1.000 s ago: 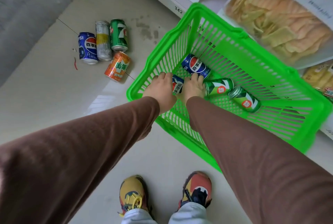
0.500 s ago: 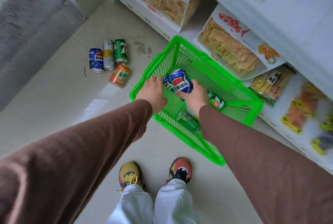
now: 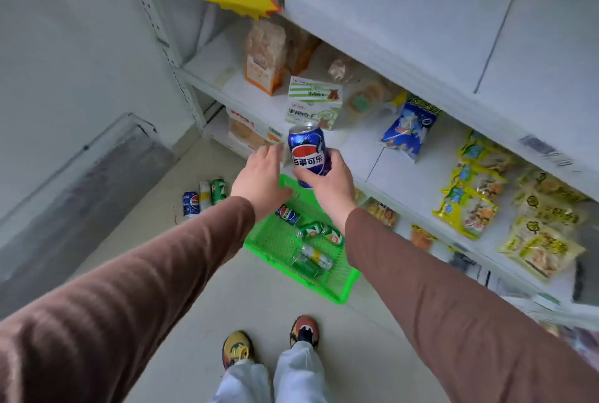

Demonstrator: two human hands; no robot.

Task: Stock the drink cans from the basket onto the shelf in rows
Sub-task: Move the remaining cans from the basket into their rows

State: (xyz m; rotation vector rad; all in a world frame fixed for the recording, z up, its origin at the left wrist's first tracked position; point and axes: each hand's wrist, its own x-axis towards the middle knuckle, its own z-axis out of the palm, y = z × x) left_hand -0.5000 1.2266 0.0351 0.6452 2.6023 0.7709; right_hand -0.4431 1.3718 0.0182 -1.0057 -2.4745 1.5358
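Up comes the blue can (image 3: 306,154) out of the green basket (image 3: 337,286) (upright now), right hand (image 3: 327,182) wrapped around it before the shelf (image 3: 363,143); left hand (image 3: 259,175) beside it, fingers loose, holding nothing.

An upright blue aluminium Pepsi can (image 3: 307,153) was gripped by the right hand (image 3: 327,184) above the green plastic mesh basket (image 3: 337,289); the left hand (image 3: 259,180) was held open beside it.

Cans (image 3: 311,240) in basket (image 3: 340,289), shelf (image 3: 421,182) right.
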